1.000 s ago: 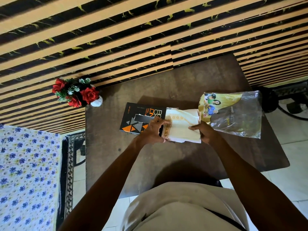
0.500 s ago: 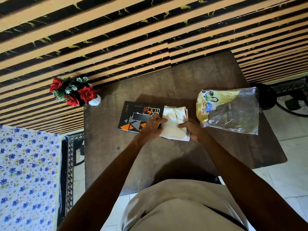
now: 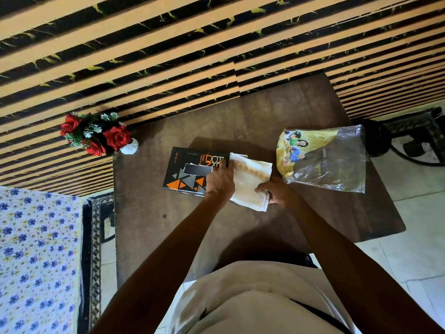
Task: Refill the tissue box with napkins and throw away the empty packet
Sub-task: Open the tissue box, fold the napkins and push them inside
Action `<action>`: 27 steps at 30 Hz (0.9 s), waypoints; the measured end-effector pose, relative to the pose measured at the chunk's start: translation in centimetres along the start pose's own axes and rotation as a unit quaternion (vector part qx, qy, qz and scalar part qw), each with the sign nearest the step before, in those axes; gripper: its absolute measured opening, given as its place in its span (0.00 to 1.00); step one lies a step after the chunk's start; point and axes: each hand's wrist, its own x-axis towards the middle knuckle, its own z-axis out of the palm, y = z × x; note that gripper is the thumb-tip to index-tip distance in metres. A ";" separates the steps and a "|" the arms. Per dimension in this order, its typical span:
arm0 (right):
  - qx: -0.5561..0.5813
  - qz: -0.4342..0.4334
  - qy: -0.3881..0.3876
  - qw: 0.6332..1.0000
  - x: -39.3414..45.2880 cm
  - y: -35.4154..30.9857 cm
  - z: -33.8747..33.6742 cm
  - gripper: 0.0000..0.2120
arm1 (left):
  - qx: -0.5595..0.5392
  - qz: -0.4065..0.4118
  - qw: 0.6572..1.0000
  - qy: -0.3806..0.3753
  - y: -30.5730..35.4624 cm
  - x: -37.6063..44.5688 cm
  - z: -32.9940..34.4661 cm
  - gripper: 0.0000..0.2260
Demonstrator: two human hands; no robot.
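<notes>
A black tissue box (image 3: 190, 172) with orange triangles lies flat on the dark wooden table (image 3: 240, 116), its slot facing up. A stack of cream napkins (image 3: 248, 183) with a gold border rests against the box's right end. My left hand (image 3: 220, 180) lies across the box's right end and the napkins' left edge. My right hand (image 3: 277, 191) grips the stack's near right corner. The empty plastic packet (image 3: 323, 160), yellow print and clear film, lies flat to the right, apart from both hands.
A white vase of red artificial roses (image 3: 96, 135) stands at the table's far left corner. A striped wall (image 3: 168, 56) backs the table. A blue floral cloth (image 3: 36, 249) lies at left, and a dark fan base (image 3: 414, 143) sits on the tiled floor at right.
Both hands have shifted the napkin stack left against the box's right end, and the stack has flattened out again after being bunched.
</notes>
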 end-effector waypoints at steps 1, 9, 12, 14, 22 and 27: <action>-0.012 -0.006 0.002 1.000 0.7 0.3 -0.2 0.40 | 0.008 0.003 1.000 -0.012 0.0 0.0 0.1 0.28; -0.031 -0.008 0.057 0.998 1.8 -1.1 1.6 0.35 | 0.024 -0.002 0.997 -0.076 -0.1 1.3 -0.5 0.34; -0.104 -0.068 0.132 0.983 -1.0 -2.8 3.6 0.30 | -0.004 0.009 0.997 -0.074 -0.1 1.3 -0.5 0.35; -0.106 -0.095 0.149 0.979 -1.4 -3.0 4.2 0.22 | -0.043 0.035 0.996 -0.070 -0.6 0.9 -0.4 0.36; -0.236 -0.129 0.029 0.963 5.6 2.2 1.1 0.63 | -0.086 0.054 0.993 -0.059 -2.5 -0.4 0.8 0.28; -0.255 -0.150 0.108 0.949 1.6 0.3 3.0 0.62 | -0.053 0.037 0.998 -0.017 -1.2 -0.6 1.0 0.29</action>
